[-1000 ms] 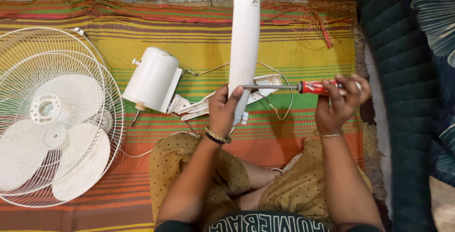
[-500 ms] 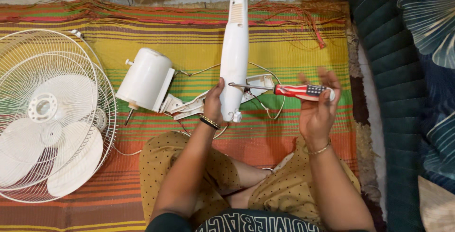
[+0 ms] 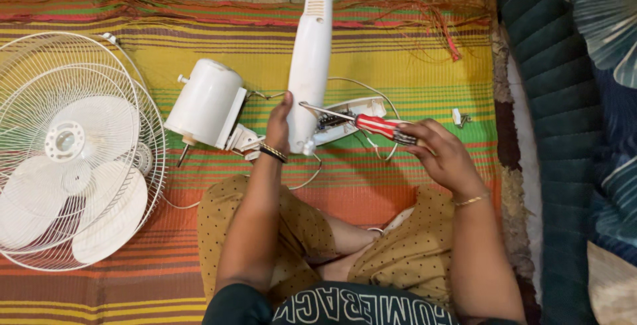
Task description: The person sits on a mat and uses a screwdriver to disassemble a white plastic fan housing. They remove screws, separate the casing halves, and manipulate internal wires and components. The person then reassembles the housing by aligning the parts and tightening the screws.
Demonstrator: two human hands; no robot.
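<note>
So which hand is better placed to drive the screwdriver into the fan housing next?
Probably the right hand: it already grips the red screwdriver, whose tip points at the white housing. The left hand is busy steadying that housing.

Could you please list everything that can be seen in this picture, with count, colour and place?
fan grille with blades: one, white, left on the mat
motor housing: one, white, left of centre
long cover: one, white, centre, held up
open base with wiring: one, white, behind the cover
screwdriver: one, red handle, right of centre
small parts: a few, pale, right on the mat
mat: one, striped, underneath
cushion: one, dark green, right edge
left hand: holds the long cover
right hand: holds the screwdriver
</note>
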